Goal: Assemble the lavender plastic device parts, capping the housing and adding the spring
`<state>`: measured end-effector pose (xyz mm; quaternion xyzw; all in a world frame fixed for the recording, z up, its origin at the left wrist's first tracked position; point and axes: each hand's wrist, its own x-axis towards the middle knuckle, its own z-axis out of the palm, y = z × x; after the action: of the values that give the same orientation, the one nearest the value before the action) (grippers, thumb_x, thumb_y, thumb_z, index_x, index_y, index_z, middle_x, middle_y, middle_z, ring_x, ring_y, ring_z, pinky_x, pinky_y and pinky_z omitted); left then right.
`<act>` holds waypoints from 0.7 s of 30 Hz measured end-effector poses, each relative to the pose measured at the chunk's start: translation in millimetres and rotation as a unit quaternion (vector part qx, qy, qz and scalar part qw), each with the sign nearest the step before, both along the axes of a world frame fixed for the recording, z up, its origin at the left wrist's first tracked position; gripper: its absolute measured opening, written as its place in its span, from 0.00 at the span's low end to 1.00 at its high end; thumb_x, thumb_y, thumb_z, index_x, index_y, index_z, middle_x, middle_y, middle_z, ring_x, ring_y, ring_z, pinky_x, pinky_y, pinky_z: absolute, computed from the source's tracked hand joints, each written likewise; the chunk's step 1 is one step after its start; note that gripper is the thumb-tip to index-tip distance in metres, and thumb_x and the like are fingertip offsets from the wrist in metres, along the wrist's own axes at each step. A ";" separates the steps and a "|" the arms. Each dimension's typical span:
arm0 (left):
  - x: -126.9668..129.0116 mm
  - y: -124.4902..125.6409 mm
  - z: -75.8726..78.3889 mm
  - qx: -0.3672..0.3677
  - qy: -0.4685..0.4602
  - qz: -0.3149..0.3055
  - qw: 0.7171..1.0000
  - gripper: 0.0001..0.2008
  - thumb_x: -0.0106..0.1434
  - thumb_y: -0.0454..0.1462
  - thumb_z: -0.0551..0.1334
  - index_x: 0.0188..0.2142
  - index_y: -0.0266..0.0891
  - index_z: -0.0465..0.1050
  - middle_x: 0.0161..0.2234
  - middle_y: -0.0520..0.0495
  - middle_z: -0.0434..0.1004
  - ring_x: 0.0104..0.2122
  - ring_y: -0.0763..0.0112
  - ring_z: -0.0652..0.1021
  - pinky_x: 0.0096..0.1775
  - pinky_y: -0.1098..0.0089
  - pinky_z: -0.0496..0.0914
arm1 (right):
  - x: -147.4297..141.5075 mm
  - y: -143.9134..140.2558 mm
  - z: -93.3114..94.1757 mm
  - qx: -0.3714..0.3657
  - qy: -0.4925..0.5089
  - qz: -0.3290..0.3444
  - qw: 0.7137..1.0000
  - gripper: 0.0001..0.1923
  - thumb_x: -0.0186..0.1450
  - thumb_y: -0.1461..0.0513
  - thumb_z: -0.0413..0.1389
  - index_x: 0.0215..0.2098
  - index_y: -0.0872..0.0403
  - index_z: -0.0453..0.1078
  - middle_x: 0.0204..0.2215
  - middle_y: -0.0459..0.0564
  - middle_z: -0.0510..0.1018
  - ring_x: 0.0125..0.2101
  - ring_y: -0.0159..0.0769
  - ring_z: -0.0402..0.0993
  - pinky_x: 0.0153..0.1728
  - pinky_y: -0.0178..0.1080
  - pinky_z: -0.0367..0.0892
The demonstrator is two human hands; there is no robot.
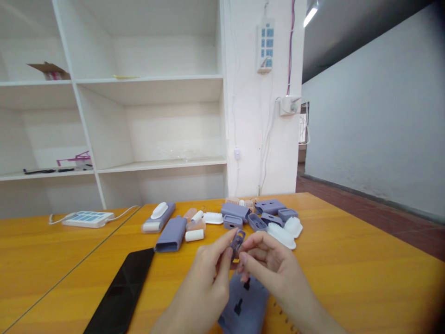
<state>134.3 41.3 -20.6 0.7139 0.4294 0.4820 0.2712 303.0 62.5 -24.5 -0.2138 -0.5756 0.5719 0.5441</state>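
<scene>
From the head camera, both hands meet low over the orange tabletop (347, 260). The left hand (205, 278) and the right hand (274, 266) pinch a small purple frame (238, 241) between their fingers (227, 239), holding it up just above a flat purple cover (245, 304) lying near the wrists. Beyond them, farther off, sits a scatter of purple and white plastic parts (239, 218). A black phone (121, 292) lies to the left, and a white power strip (88, 219) far left
</scene>
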 end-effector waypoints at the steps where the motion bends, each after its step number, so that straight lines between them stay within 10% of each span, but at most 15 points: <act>1: -0.2 -0.4 -0.8 -0.003 0.002 0.000 1.000 0.21 0.73 0.41 0.54 0.63 0.48 0.68 0.57 0.41 0.77 0.54 0.57 0.78 0.57 0.54 0.74 | 0.0 -0.3 1.3 0.001 0.003 0.003 1.000 0.14 0.64 0.55 0.67 0.36 0.53 0.69 0.26 0.43 0.78 0.27 0.33 0.76 0.29 0.35 0.74; 21: -0.9 -12.8 11.0 0.035 0.129 0.009 0.991 0.23 0.73 0.38 0.51 0.66 0.50 0.63 0.62 0.47 0.73 0.59 0.60 0.74 0.61 0.56 0.69 | 5.5 -6.1 0.7 0.079 -0.038 -0.013 0.996 0.10 0.70 0.56 0.61 0.43 0.50 0.66 0.34 0.43 0.75 0.29 0.29 0.75 0.27 0.30 0.69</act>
<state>133.5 28.5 -9.6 0.7750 0.4502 0.4037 0.1838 308.5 56.4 -23.8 -0.1993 -0.6364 0.5089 0.5443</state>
